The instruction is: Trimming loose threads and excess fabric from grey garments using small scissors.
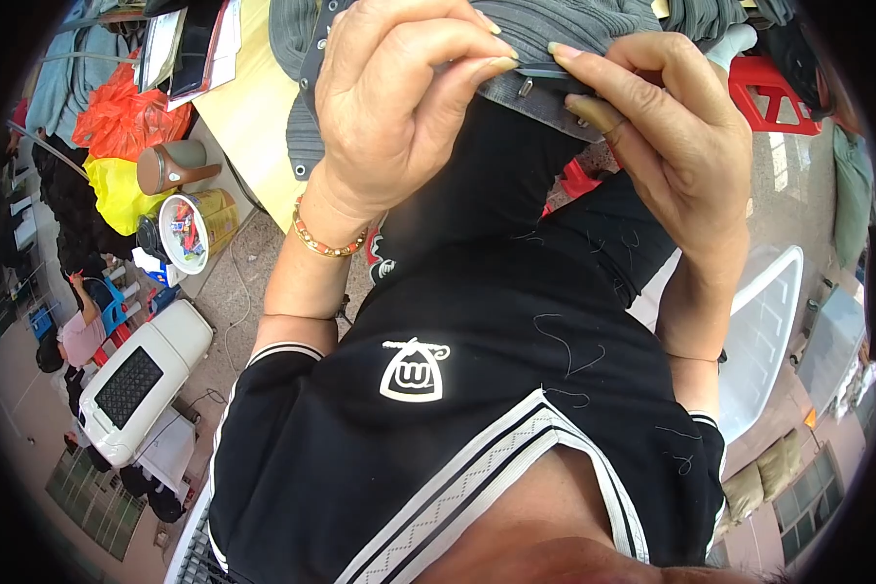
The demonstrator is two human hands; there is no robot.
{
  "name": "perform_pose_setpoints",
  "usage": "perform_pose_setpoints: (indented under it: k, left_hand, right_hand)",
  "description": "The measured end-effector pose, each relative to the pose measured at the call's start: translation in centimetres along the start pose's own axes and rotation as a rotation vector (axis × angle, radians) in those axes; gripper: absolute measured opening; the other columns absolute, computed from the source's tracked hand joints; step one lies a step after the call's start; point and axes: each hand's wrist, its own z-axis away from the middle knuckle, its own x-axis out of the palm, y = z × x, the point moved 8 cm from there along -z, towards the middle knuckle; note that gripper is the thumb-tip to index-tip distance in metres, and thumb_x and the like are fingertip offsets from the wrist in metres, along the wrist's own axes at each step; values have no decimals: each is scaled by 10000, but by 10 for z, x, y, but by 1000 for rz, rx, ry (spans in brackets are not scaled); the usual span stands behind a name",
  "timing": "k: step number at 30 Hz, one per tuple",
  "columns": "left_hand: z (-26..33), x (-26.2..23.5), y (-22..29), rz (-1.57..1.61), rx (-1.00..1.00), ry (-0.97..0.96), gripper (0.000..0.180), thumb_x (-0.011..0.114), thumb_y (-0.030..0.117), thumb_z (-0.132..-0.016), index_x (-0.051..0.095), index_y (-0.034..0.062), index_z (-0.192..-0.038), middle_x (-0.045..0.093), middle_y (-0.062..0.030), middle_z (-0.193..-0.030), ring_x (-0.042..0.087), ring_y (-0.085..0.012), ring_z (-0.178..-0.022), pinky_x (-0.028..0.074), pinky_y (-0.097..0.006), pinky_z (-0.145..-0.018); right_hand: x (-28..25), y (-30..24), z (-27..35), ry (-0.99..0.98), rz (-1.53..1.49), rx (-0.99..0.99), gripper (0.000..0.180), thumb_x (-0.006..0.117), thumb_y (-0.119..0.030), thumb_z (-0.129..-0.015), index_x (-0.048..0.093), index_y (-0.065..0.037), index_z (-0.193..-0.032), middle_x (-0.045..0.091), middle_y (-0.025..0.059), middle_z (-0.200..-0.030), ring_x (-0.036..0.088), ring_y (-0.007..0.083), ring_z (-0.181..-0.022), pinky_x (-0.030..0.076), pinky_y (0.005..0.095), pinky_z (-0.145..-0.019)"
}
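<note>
A grey ribbed garment hangs from the table edge at the top of the view. Its darker placket edge carries metal snap studs. My left hand, with a beaded bracelet at the wrist, pinches this edge between thumb and fingers. My right hand pinches the same edge just to the right, so the fingertips of both hands nearly meet. Below the hands is my own black top with a white emblem, white-striped trim and loose threads stuck to it.
A pale wooden table holds papers at the upper left. Beside it are orange and yellow bags, a brown jug and a tub of small items. A white air cooler stands lower left, near another person. A red stool and white plastic chair are on the right.
</note>
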Motion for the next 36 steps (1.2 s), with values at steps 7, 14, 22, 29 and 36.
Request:
perform_pose_setpoints:
  k: [7, 14, 22, 29, 36]
  left_hand:
    - [0, -11, -1, 289, -27, -69, 179, 698, 165, -904, 689, -3, -844, 639, -170, -990, 638, -259, -945, 526, -363, -864]
    - [-20, 14, 19, -21, -4, -209, 356, 872, 118, -678, 780, 96, -1022, 660, -107, -1125, 621, -231, -1052, 499, -337, -883]
    - [-20, 18, 34, -305, 219, -245, 259, 829, 97, -737, 780, 110, -991, 689, -71, -1086, 640, -224, -1017, 487, -337, -896]
    - [-16, 25, 28, -124, 201, -206, 154, 774, 60, -823, 707, 53, -962, 683, -86, -1036, 648, -217, -980, 509, -318, -868]
    - [-16, 16, 23, 19, 52, -155, 106, 718, 43, -881, 684, 20, -978, 667, -126, -1042, 651, -229, -963, 522, -325, -862]
  right_hand:
    - [-18, 8, 2, 122, -90, 98, 354, 767, 23, -782, 716, -12, -1131, 592, 60, -930, 562, 118, -778, 432, 231, -657]
    - [-27, 26, 26, 240, -53, 328, 372, 816, -2, -714, 737, -12, -1077, 594, 50, -879, 531, 124, -732, 413, 251, -623]
    - [-19, 34, 48, 258, -135, 128, 382, 797, -32, -769, 723, -3, -1143, 626, 63, -1003, 566, 130, -837, 433, 226, -700]
    - [-11, 31, 55, 216, -236, 128, 419, 784, -5, -773, 714, -9, -1187, 606, 67, -1002, 534, 105, -778, 410, 224, -637]
    - [-13, 19, 43, 188, -249, 201, 400, 791, -14, -765, 715, -11, -1158, 609, 72, -941, 559, 147, -777, 435, 251, -657]
